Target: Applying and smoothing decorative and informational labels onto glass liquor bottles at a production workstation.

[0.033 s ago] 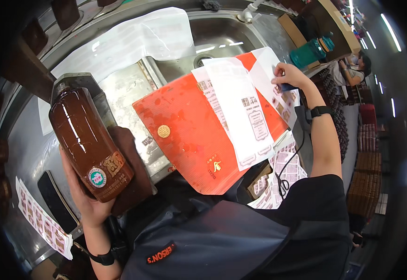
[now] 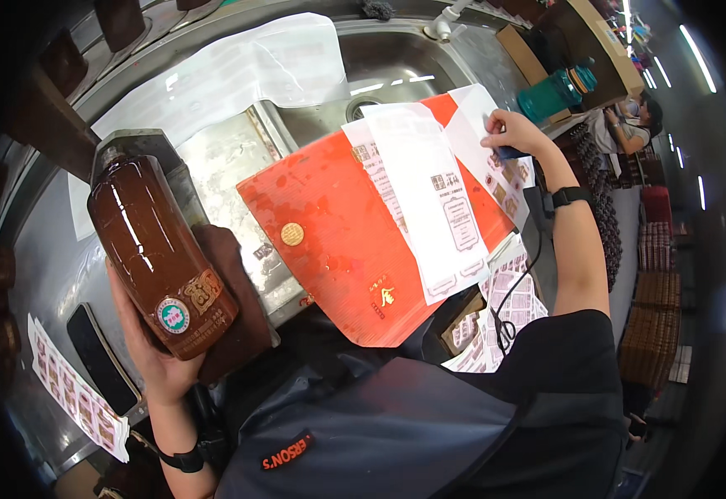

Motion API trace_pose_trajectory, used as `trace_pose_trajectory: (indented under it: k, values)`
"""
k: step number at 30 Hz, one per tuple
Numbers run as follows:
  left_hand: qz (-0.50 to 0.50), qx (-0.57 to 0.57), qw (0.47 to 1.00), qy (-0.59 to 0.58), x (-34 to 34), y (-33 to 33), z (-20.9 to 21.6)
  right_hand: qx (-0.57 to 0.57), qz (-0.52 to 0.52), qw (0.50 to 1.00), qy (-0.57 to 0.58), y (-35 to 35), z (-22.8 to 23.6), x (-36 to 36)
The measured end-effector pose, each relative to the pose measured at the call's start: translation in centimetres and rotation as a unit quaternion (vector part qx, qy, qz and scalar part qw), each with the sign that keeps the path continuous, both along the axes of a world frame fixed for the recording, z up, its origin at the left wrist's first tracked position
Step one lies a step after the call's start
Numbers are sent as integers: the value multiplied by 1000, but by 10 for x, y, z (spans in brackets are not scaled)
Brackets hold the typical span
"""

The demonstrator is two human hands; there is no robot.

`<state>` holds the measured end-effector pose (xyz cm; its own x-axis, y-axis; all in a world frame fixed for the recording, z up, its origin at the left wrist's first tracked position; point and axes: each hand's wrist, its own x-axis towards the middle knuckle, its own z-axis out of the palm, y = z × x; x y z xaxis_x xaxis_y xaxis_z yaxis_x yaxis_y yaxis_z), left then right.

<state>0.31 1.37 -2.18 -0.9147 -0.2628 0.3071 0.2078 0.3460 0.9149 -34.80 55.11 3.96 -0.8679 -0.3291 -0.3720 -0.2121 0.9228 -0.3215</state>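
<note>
A large brown glossy bottle (image 2: 151, 241) lies tilted, a gold label and a round green-and-white sticker near its base. My left hand (image 2: 163, 366) is wrapped round its lower side; most of those fingers are hidden behind it. Under the bottle is a dark block-like rest (image 2: 238, 299). To the right, an orange-red box (image 2: 321, 241) carries white printed label sheets (image 2: 413, 166). At the box's far right corner my right hand (image 2: 513, 133) is closed, thumb and forefinger pinching at a sheet of labels (image 2: 508, 187). A small dark blue thing shows beneath that hand.
A steel sink (image 2: 388, 62) lies beyond the box, a teal bottle (image 2: 550, 96) right of it. A phone (image 2: 103, 358) and a label stack (image 2: 76, 391) are at left. A black cable (image 2: 517, 291) crosses more labels. A person (image 2: 633, 129) sits farther right.
My right hand has shifted very slightly up and to the left over the label sheet. The bottle and my left hand stay in place.
</note>
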Motion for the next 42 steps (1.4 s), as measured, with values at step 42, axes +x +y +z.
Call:
trace_pose_trajectory:
  k: [42]
  values:
    - [395, -180, 836, -336, 199, -301, -43, 82, -317, 941, 88, 99, -8, 78]
